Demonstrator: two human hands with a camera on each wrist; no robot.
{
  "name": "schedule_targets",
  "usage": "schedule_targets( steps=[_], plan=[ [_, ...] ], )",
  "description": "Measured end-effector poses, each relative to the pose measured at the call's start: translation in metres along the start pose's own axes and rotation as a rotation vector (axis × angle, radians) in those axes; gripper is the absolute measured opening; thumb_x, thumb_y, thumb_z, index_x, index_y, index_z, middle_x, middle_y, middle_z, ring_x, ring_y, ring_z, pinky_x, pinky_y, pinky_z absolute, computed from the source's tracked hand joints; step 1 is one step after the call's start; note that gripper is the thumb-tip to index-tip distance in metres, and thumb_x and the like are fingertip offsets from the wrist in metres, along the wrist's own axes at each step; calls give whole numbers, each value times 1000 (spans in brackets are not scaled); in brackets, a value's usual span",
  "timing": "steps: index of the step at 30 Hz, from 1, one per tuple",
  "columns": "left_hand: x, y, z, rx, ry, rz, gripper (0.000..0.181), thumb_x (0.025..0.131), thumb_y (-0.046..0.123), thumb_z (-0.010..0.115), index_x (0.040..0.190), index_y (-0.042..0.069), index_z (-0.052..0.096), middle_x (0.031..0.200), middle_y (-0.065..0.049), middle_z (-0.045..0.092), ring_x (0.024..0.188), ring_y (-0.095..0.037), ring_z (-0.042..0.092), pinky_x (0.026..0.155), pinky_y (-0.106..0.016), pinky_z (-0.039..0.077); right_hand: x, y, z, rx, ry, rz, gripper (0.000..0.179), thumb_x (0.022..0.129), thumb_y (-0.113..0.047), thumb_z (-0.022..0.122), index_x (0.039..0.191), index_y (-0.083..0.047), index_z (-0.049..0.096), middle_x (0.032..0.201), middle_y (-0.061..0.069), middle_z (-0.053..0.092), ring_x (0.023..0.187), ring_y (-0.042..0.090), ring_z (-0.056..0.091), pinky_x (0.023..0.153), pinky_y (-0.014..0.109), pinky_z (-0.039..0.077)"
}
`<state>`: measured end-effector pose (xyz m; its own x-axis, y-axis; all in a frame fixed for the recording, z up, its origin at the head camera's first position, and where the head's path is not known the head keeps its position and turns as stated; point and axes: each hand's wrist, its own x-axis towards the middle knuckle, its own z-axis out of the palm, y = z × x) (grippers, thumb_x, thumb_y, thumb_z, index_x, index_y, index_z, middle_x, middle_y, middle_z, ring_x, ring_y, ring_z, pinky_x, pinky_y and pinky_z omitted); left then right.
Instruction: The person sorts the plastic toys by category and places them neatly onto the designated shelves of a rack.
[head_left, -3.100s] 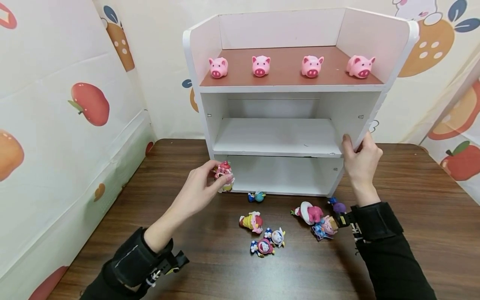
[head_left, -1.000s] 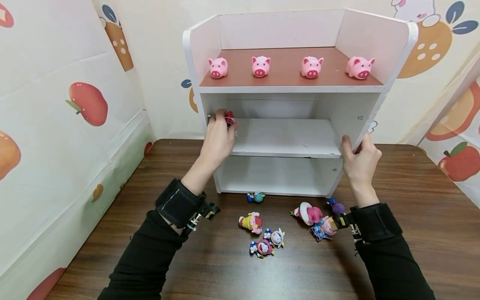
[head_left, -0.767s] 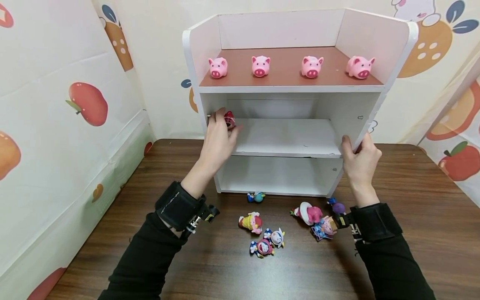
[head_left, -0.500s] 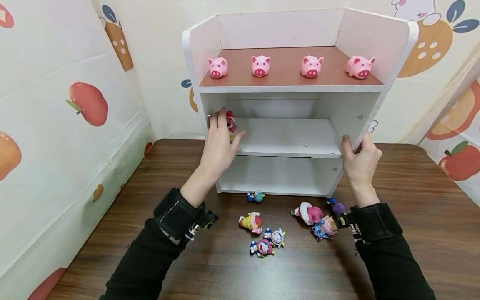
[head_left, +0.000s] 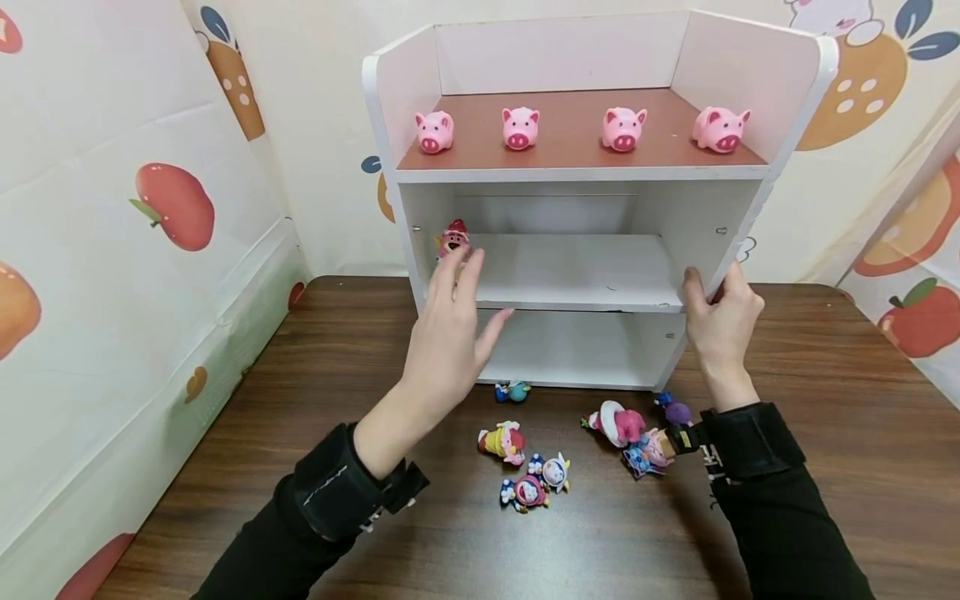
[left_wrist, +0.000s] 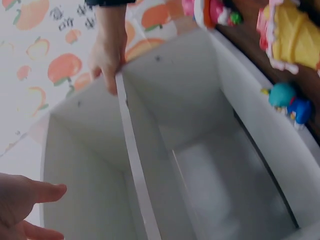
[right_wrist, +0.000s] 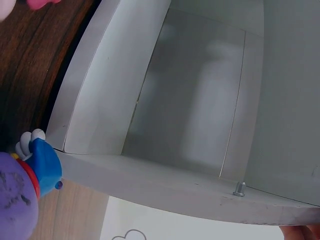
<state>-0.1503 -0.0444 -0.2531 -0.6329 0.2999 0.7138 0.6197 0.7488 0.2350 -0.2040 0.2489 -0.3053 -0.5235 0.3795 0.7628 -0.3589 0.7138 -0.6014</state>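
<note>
A small pink bear figurine with a red hat [head_left: 453,233] stands at the left end of the middle level of a white shelf unit [head_left: 577,174]. My left hand [head_left: 447,346] is just in front of it, fingers extended and thumb spread; the fingertips overlap the figurine's lower part, so touching cannot be told. Nothing is held in that hand, and its thumb and a finger show in the left wrist view. My right hand [head_left: 722,329] grips the unit's right side panel, thumb at the front edge. In the right wrist view only its fingertips [right_wrist: 302,232] appear.
Several pink pig figurines [head_left: 521,129] stand in a row on the brown top level. Before the unit lie a teal-and-blue figurine [head_left: 513,392], a yellow-cone figurine [head_left: 502,442], a pink one with a white ring [head_left: 618,424], a purple one [head_left: 677,413] and several others on the wooden table [head_left: 450,542].
My left hand carried the bear figurine up from the lower level to the middle level's left end, let go, and drew back down toward me. My right hand stayed on the side panel.
</note>
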Motion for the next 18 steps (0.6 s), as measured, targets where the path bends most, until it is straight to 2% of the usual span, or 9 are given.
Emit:
schedule_targets(
  steps=[3,7,13,18],
  plan=[
    [-8,6,1,-30,-34,54,55,81,19,65,124,-6,42,124,-19,43,114,-29,41,89,-37,41,0,0,0,-2,4,0,27,81,-12,56,101,6,58,91,21,64,60,-18,41,51,4,31],
    [-20,10,5,-74,-130,115,50,80,17,66,121,-3,46,118,-15,48,107,-26,46,89,-35,40,0,0,0,-3,6,6,27,81,-12,57,100,6,59,91,20,64,61,-19,41,52,4,31],
    [-36,9,16,-121,-340,185,44,82,18,64,120,0,49,117,-11,49,107,-22,47,89,-31,41,0,-1,1,-1,4,12,27,81,-12,57,102,5,58,93,20,64,62,-19,41,53,3,32],
    [-44,3,24,-147,-528,296,41,83,16,63,120,2,51,117,-8,49,108,-18,47,89,-28,40,0,-1,0,0,4,9,27,81,-12,57,102,5,58,92,20,64,59,-17,41,51,4,31]
  ],
)
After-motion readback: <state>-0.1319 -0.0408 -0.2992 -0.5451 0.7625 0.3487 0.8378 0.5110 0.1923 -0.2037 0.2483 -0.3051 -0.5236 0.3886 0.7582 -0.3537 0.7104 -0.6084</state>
